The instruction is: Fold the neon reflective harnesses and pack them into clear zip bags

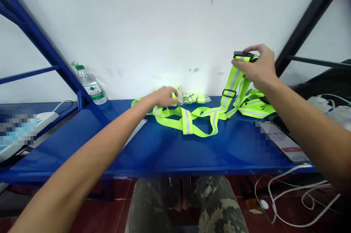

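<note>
A neon-yellow reflective strap vest (188,120) with grey stripes lies stretched across the blue table. My right hand (260,65) has lifted its right end off the tabletop, thumb and fingers closed around the strap beside a black buckle (241,54). A black slider (229,93) hangs on the raised strap. Toward the wall, my left hand (163,96) is slightly blurred over the vest's left end, close to a clear zip bag (180,96). Its fingertips are largely hidden, so its grip is unclear. Just right of it lies a bagged vest (196,98).
More yellow straps (256,105) are heaped at the right. A phone (282,139) lies below my right forearm. At the left, a water bottle (91,86) leans against the wall. White paper (135,130) is partly behind my left arm. White cables (274,196) hang below the table edge.
</note>
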`<control>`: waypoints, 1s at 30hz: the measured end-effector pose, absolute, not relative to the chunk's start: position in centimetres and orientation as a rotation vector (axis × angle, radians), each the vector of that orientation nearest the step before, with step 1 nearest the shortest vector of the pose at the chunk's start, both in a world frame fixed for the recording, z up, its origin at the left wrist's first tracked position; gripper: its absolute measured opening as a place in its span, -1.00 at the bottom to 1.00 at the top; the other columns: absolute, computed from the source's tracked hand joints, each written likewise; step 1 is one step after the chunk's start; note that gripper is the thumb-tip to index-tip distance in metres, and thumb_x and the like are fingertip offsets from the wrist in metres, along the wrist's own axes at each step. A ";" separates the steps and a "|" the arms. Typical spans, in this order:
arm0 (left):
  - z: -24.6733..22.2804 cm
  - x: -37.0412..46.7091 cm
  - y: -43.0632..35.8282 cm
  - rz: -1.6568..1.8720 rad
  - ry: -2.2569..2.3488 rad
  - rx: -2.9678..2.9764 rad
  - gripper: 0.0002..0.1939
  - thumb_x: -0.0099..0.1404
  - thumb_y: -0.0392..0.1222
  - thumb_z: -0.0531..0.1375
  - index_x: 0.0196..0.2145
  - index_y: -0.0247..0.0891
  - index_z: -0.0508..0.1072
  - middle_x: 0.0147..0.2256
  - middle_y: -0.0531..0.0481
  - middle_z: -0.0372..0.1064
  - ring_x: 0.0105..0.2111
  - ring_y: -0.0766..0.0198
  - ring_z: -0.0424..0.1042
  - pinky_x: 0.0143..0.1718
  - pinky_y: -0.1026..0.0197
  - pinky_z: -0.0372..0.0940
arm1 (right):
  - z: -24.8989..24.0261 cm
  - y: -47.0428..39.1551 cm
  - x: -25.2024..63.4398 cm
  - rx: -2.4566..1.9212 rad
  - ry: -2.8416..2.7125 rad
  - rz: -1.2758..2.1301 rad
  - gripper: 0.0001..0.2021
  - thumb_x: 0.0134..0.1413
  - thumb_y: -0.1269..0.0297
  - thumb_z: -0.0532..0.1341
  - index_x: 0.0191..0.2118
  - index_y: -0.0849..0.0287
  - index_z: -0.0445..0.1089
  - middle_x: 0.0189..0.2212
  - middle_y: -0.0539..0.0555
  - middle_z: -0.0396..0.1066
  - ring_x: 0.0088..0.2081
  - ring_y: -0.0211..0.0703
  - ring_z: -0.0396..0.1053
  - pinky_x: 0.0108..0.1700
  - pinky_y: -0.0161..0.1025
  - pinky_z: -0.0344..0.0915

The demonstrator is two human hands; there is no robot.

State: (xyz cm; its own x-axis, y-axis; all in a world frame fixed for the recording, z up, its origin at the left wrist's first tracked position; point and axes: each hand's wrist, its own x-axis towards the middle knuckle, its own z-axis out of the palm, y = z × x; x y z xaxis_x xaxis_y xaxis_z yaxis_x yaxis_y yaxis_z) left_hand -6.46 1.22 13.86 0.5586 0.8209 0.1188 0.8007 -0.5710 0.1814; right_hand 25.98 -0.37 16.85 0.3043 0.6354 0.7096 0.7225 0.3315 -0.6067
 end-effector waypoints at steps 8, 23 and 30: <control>10.3 -1.8 2.1 -0.206 1.248 2.580 -0.44 0.07 0.17 0.21 -0.07 -0.25 0.47 -0.04 -0.15 0.45 -0.18 0.10 0.42 -0.24 0.22 0.25 | 12.8 -3.3 24.0 -1.655 -1.892 0.121 -0.56 -0.07 -0.02 0.29 -0.10 0.13 0.40 -0.26 0.13 0.45 -0.36 -0.07 0.39 -0.33 -0.16 0.31; 11.0 -2.2 1.1 0.504 1.341 2.887 -0.69 0.05 -0.36 0.07 -0.18 -0.26 0.33 -0.21 -0.18 0.37 -0.24 0.07 0.37 -0.24 0.12 0.23 | 8.1 0.9 16.9 -1.395 -2.664 0.626 -0.27 -0.29 0.17 0.43 0.12 0.16 0.35 0.15 0.17 0.33 0.16 0.25 0.25 0.16 -0.03 0.23; 15.1 -3.7 -1.6 0.940 1.268 2.701 -0.69 0.05 -0.26 0.09 -0.18 -0.23 0.32 -0.49 0.04 0.31 -0.48 0.19 0.27 -0.42 0.16 0.12 | 10.2 2.4 18.9 -1.334 -2.478 1.122 -0.41 -0.30 -0.05 0.45 -0.11 0.17 0.47 -0.11 0.15 0.49 -0.07 0.07 0.41 -0.06 -0.18 0.37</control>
